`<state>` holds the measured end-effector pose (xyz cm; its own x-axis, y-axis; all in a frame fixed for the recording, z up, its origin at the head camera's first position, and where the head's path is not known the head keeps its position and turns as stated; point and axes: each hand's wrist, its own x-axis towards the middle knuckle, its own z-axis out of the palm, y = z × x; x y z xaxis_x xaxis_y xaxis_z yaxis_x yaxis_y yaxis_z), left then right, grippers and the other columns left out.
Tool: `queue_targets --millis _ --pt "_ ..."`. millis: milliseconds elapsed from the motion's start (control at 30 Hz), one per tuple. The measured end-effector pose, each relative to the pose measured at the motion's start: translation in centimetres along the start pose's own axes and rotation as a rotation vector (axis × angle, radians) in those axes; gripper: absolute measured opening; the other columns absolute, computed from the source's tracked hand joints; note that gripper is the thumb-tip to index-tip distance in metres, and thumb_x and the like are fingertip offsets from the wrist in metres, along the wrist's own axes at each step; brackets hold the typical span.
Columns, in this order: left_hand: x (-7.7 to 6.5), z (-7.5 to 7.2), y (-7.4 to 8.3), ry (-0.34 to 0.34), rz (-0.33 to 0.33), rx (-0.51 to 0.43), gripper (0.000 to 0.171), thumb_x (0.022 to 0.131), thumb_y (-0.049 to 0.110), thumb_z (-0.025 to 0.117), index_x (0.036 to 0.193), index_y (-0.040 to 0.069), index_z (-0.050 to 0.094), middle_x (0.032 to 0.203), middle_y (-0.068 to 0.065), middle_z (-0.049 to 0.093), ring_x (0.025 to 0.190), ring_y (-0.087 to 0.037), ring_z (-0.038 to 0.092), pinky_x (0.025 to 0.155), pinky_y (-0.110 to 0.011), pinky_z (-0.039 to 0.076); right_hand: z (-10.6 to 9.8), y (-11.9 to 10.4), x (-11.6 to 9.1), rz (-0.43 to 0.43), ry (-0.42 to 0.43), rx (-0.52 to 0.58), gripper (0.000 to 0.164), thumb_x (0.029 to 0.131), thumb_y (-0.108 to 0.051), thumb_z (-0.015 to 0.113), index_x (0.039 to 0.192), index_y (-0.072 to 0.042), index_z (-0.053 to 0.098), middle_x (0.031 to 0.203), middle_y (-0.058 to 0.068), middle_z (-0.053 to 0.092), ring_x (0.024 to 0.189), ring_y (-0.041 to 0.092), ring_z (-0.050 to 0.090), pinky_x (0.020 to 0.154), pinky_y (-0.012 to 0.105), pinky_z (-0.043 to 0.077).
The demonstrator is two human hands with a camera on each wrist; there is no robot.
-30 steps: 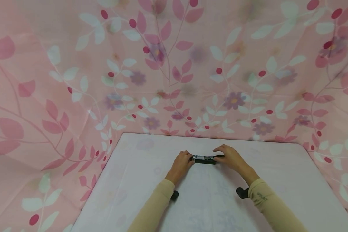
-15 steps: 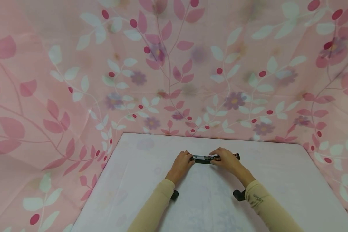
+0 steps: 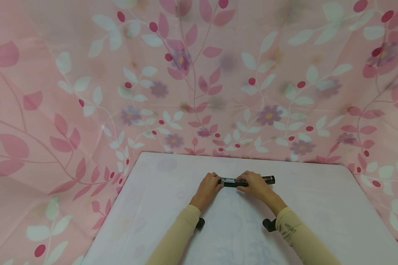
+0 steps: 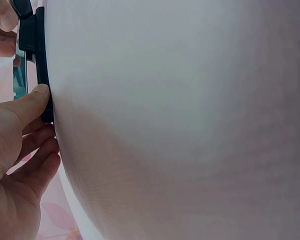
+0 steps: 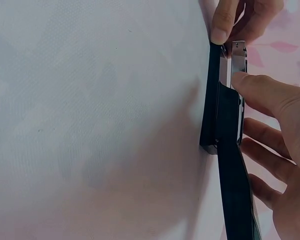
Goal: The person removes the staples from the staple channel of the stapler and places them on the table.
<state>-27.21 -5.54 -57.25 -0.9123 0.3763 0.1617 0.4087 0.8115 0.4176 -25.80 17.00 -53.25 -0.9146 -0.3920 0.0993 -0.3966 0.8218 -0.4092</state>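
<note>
Two pale sleeves (image 3: 172,237) reach in on the near side of the stapler (image 3: 231,184), with white tabletop (image 3: 235,235) between them, leaving room to draw it back. The left hand (image 3: 207,187) pinches the left end of the stapler's base, probably to steady it; the right hand (image 3: 256,186) grips its middle between thumb and fingers, apparently to control the black section (image 3: 270,180) jutting rightward. Beyond the stapler, the tabletop's far edge is near, so room there looks tighter; behind rises pink flowered cloth (image 3: 225,92).
</note>
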Motion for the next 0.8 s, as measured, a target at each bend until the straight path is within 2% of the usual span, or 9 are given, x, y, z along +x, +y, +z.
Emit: queue_targets --millis 233,433,800 --pt "0.03 0.05 -0.07 0.005 0.008 0.014 0.027 0.092 0.028 0.068 0.111 0.010 0.073 0.108 -0.001 0.067 0.099 -0.015 0.057 0.092 -0.030 0.051 0.23 -0.06 0.14 -0.014 0.017 0.002 0.028 0.080 -0.027 0.081 0.104 -0.013 0.074 0.107 0.007 0.069 0.100 0.027 0.064 0.091 0.055 0.048" --pt "0.01 0.22 -0.08 0.023 0.023 0.010 0.025 0.092 0.027 0.069 0.109 0.009 0.073 0.106 -0.001 0.067 0.097 -0.015 0.057 0.090 -0.030 0.052 0.44 0.03 0.23 -0.002 -0.003 0.000 0.028 0.080 -0.027 0.081 0.103 -0.013 0.074 0.107 0.007 0.069 0.100 0.026 0.063 0.091 0.053 0.048" --pt "-0.01 0.21 -0.16 0.005 0.013 0.026 0.027 0.093 0.029 0.068 0.112 0.010 0.072 0.108 0.000 0.067 0.100 -0.014 0.057 0.092 -0.029 0.051 0.50 -0.39 0.61 0.013 -0.032 -0.003 0.029 0.080 -0.027 0.081 0.103 -0.011 0.075 0.107 0.007 0.069 0.100 0.025 0.063 0.091 0.052 0.048"
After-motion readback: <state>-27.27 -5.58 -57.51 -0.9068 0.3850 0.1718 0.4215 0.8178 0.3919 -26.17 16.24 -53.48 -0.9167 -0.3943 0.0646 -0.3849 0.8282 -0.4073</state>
